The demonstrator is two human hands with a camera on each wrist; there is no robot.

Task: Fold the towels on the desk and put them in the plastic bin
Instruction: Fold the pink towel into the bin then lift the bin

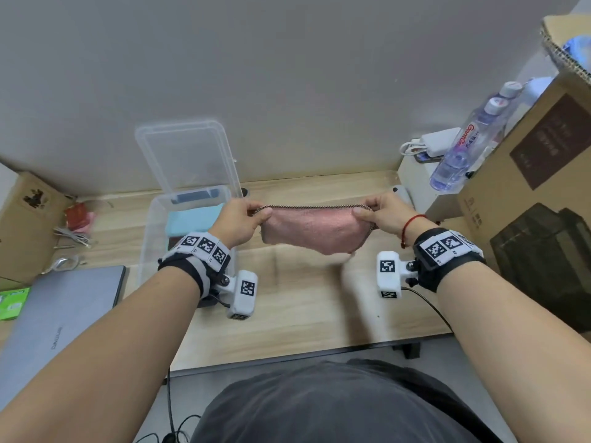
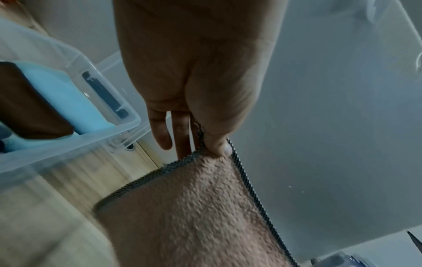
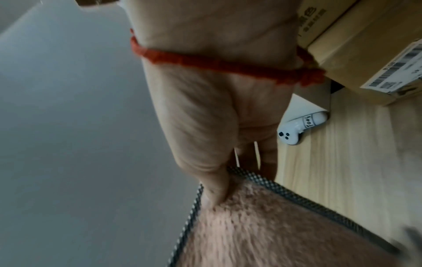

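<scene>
A pink towel [image 1: 315, 230] with a dark stitched hem hangs in the air above the wooden desk [image 1: 307, 311], stretched between both hands. My left hand [image 1: 238, 220] pinches its left top corner, thumb on the pile, as the left wrist view shows on the towel [image 2: 194, 207] under the left hand [image 2: 205, 142]. My right hand [image 1: 382, 212] pinches the right top corner; in the right wrist view the thumb of the right hand [image 3: 217, 191] presses into the towel [image 3: 262, 234]. A clear plastic bin [image 1: 153, 231] stands left of the towel, holding a folded light blue towel [image 1: 195, 220] and a brown one [image 2: 27, 106].
The bin's lid [image 1: 188, 155] leans against the wall behind it. A grey laptop [image 1: 60, 318] and a cardboard box [image 1: 22, 219] lie at the left. Large cardboard boxes [image 1: 537, 199], water bottles [image 1: 467, 145] and a white game controller [image 3: 299, 130] stand at the right.
</scene>
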